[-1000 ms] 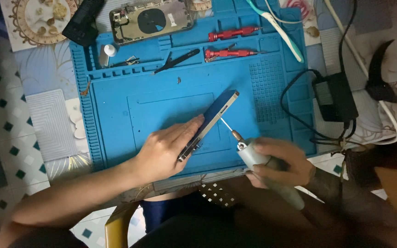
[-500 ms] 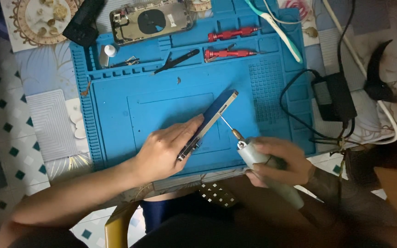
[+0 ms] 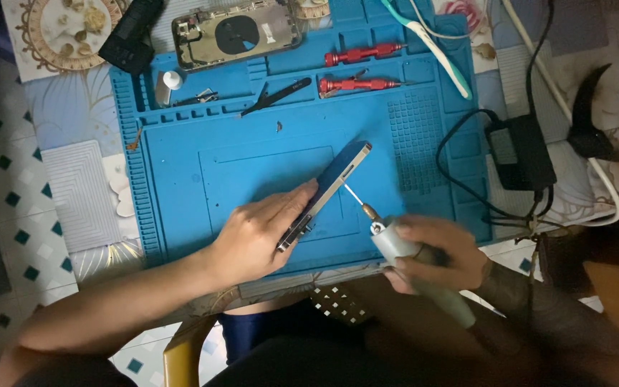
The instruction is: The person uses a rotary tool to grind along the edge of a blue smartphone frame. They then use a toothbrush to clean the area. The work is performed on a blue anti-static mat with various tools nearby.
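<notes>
Phone frame (image 3: 332,185) stood on its long edge, tilted, near the middle of the blue repair mat (image 3: 180,186), toward the mat's near edge; the left hand (image 3: 256,236) lay flat against its left face, fingers stretched along it, pinning it upright; at the mat's far left corner sat a small white-capped bottle (image 3: 168,84) with a black battery (image 3: 132,34) just off that corner; along the mat's far edge rested an opened phone housing (image 3: 236,32), and below it black tweezers (image 3: 275,95) lay in a tray slot; further right two red screwdrivers (image 3: 363,68) lay in the far trays, one above the other; to the right of the frame the right hand (image 3: 435,252) was wrapped tight round a grey rotary tool (image 3: 417,269) at the mat's near right corner, its thin bit (image 3: 352,195) touching the frame's right side; a white and teal toothbrush (image 3: 431,46) crossed the mat's far right corner; beyond the right edge a black power adapter (image 3: 521,154) sat with its cables looping about.
</notes>
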